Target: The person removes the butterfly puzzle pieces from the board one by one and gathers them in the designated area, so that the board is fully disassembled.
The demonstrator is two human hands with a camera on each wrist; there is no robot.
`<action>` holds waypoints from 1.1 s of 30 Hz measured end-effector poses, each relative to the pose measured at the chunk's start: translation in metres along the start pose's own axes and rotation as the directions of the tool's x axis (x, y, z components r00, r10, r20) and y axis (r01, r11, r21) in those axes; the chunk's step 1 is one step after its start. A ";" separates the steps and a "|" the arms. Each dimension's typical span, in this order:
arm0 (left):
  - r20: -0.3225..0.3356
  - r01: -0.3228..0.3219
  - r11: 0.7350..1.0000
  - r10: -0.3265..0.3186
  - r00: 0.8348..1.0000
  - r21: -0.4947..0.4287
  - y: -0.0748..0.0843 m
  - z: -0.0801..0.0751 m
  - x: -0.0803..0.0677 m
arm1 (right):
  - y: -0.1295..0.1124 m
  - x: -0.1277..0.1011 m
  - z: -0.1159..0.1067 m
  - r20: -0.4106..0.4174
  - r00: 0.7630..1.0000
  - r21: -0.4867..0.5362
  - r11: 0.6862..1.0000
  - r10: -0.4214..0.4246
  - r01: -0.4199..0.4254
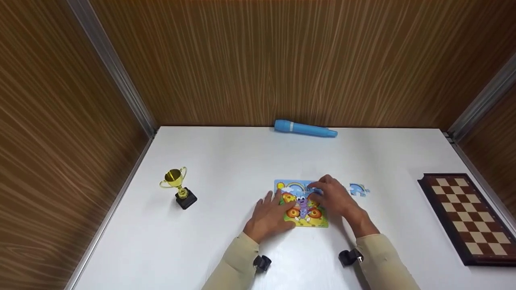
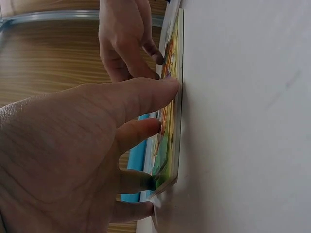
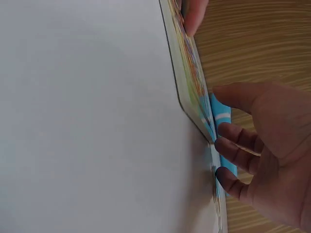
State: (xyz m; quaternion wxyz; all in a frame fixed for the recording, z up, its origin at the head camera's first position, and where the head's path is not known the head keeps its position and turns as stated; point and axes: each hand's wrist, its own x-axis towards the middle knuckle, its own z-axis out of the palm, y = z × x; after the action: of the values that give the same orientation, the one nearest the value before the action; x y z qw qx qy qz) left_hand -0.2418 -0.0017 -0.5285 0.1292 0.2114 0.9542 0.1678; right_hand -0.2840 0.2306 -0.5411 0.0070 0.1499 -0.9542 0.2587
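A butterfly jigsaw puzzle point(image 1: 303, 219) with a sun and rainbow lies in its shallow tray on the white table. My left hand point(image 1: 269, 215) rests over the puzzle's left side, fingers spread; in the left wrist view its thumb lies along the tray edge point(image 2: 178, 126). At the upper right of the picture, my right hand point(image 1: 335, 197) bends its fingertips down onto the pieces. The right wrist view shows its thumb and fingers point(image 3: 238, 153) apart at the puzzle's corner. One loose blue puzzle piece point(image 1: 358, 190) with a rainbow lies just right of that hand.
A small gold trophy point(image 1: 180, 187) on a black base stands at the left. Along the back wall lies a blue toy microphone point(image 1: 308, 129). A brown-and-cream chessboard point(image 1: 469, 217) occupies the right side. Wood-patterned panels point(image 1: 258, 64) enclose the table.
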 end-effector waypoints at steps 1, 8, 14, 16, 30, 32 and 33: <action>-0.006 -0.004 1.000 0.004 1.000 0.011 0.000 0.000 0.000 | -0.002 0.001 0.001 0.005 1.000 -0.023 1.000 -0.013 0.013; -0.015 0.002 1.000 -0.002 1.000 0.020 0.000 0.002 0.001 | -0.010 0.003 0.004 0.023 1.000 -0.094 0.996 0.001 0.001; 0.004 0.013 1.000 -0.013 1.000 0.004 0.001 0.003 0.000 | -0.013 0.005 0.006 0.025 0.998 -0.055 0.997 0.061 -0.059; 0.005 0.010 1.000 -0.010 1.000 -0.001 0.001 0.003 0.000 | -0.013 0.006 0.006 0.020 0.998 -0.053 0.997 0.065 -0.064; -0.005 -0.002 1.000 0.002 1.000 0.014 0.001 0.000 0.001 | -0.015 0.009 0.008 -0.032 0.999 -0.033 0.999 0.025 -0.026; -0.010 0.003 1.000 -0.002 1.000 0.027 0.000 0.001 0.001 | -0.015 0.009 0.008 -0.047 0.998 -0.008 0.999 0.040 -0.041; -0.011 0.004 1.000 -0.003 1.000 0.030 0.000 0.001 0.001 | -0.015 0.009 0.008 -0.053 0.997 0.008 0.998 0.055 -0.055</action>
State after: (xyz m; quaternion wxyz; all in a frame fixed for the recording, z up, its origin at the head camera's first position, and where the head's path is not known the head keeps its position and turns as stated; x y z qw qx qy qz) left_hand -0.2421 -0.0008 -0.5296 0.1209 0.2107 0.9577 0.1546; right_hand -0.2873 0.2120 -0.5403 0.0250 0.1167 -0.9566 0.2657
